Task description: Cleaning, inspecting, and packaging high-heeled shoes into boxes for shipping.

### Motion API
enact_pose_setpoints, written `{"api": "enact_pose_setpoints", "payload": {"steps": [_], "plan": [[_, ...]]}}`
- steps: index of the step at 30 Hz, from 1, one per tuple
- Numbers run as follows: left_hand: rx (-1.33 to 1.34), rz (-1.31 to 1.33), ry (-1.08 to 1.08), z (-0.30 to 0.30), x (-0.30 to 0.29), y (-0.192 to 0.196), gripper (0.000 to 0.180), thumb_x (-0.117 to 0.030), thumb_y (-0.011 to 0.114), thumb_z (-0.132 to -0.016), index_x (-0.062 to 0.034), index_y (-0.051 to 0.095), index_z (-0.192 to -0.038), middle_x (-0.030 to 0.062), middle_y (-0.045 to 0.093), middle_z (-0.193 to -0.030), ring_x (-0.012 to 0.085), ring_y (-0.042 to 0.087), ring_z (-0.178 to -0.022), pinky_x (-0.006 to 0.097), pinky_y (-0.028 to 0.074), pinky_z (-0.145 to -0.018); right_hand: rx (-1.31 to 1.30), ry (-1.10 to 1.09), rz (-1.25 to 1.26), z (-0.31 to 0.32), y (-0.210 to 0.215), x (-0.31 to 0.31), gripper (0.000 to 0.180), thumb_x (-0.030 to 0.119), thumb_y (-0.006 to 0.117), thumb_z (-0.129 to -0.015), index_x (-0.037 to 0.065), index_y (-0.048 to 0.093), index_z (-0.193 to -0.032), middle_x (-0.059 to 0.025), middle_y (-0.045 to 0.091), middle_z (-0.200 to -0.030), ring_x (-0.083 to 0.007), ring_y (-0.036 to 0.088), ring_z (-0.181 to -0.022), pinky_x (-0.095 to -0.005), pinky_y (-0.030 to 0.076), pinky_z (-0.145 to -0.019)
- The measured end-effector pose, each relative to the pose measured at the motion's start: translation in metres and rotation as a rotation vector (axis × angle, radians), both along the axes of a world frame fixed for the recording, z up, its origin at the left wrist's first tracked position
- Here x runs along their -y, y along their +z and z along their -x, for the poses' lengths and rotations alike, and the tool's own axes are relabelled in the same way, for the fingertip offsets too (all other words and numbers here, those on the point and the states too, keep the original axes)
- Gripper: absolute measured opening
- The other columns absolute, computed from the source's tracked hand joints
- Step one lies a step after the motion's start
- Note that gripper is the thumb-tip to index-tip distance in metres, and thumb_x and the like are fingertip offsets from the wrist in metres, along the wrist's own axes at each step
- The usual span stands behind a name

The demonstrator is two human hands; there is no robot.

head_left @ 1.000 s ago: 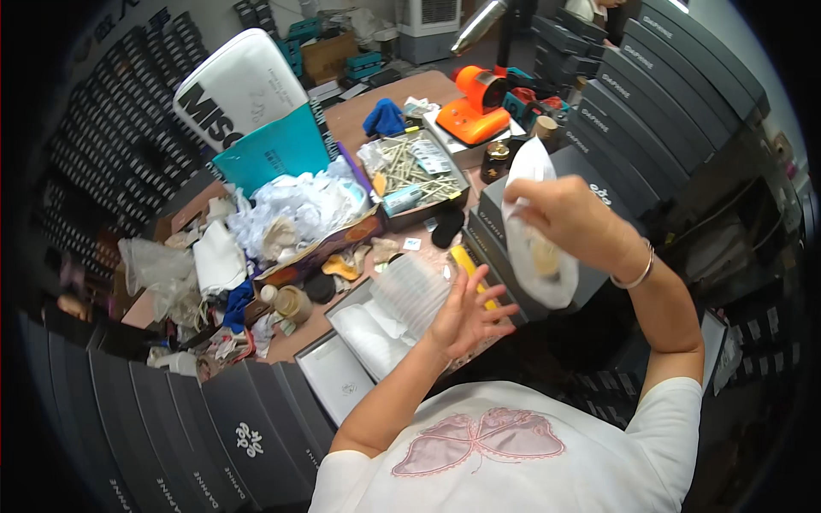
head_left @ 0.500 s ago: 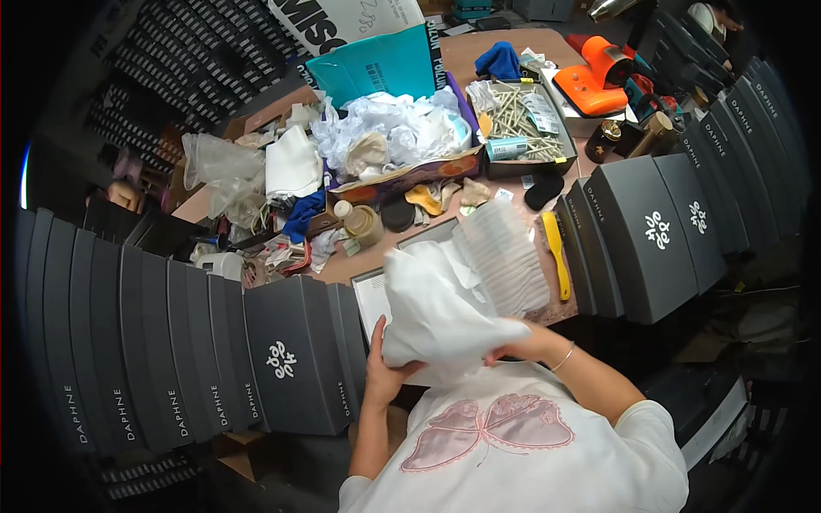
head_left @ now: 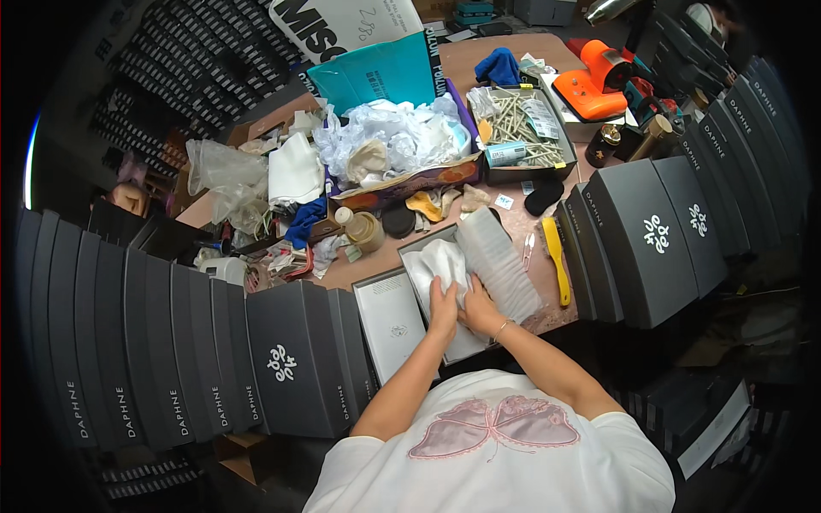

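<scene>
My left hand (head_left: 443,309) and my right hand (head_left: 481,311) are close together over an open grey shoebox (head_left: 469,344) with a pale inside. Between them is a white wrapped bundle (head_left: 436,261), lying in the far part of the box. The fingers of both hands curl onto its near end; what is inside the wrapping is hidden. Left of the box lies its lid (head_left: 386,312), pale inner face up. A stack of translucent ribbed wrapping sheets (head_left: 500,265) rests against the box's right side.
Tall rows of dark grey shoeboxes stand left (head_left: 291,359) and right (head_left: 641,239). A yellow-handled brush (head_left: 554,261) lies on the table's right. Farther back are a bottle (head_left: 363,229), a carton of crumpled paper (head_left: 402,137), a box of thin sticks (head_left: 526,128) and an orange device (head_left: 590,90).
Both hands have moved forward and closer together, bringing the white bundle down into the box. The lid and box, mostly covered before, now show.
</scene>
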State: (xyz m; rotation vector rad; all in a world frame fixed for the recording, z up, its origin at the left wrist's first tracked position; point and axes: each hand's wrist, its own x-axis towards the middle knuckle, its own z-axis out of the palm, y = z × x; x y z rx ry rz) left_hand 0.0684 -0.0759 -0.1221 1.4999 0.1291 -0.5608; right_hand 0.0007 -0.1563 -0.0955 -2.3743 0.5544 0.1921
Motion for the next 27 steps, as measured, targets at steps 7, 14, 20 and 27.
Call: {"api": "enact_pose_setpoints", "payload": {"steps": [7,14,20,27], "plan": [[-0.110,0.019,-0.036,0.017,0.005,-0.036,0.048,0.001,0.046,-0.085,0.0016,0.042,-0.133,0.0132,0.055,-0.123,0.0223,0.053,-0.110,0.031,0.040,-0.094,-0.244,0.104,-0.590,0.109,0.063,0.054,0.022,0.014,0.059,-0.086,-0.004,0.065,-0.098,-0.0146,0.065,-0.079,-0.0245,0.064,-0.072,-0.0332,0.052,-0.070],[0.603,-0.281,0.006,0.043,-0.014,0.018,0.050,-0.006,0.048,-0.091,0.0010,0.036,-0.138,0.0192,0.042,-0.138,0.0296,0.042,-0.126,0.034,0.036,-0.102,0.455,-0.245,-0.537,0.061,0.019,0.069,0.062,0.015,0.059,-0.086,0.008,0.034,-0.142,-0.0186,0.047,-0.132,-0.0245,0.056,-0.106,-0.0349,0.045,-0.092],[0.197,-0.463,0.056,0.055,-0.146,-0.006,0.042,-0.009,0.050,-0.092,0.0000,0.043,-0.132,0.0148,0.060,-0.111,0.0230,0.059,-0.102,0.034,0.046,-0.088,0.331,0.590,0.118,0.010,0.038,0.010,0.072,0.042,0.059,-0.086,0.010,0.031,-0.144,-0.0199,0.034,-0.145,-0.0365,0.029,-0.136,-0.0510,0.022,-0.111],[0.348,-0.894,-0.403,0.091,-0.134,-0.014,0.033,-0.011,0.061,-0.081,-0.0001,0.051,-0.111,0.0228,0.065,-0.101,0.0399,0.063,-0.092,0.044,0.049,-0.080,0.410,0.621,0.310,0.020,0.006,0.005,0.071,0.047,0.055,-0.087,0.009,0.033,-0.143,-0.0175,0.033,-0.146,-0.0358,0.029,-0.136,-0.0552,0.017,-0.111]]}}
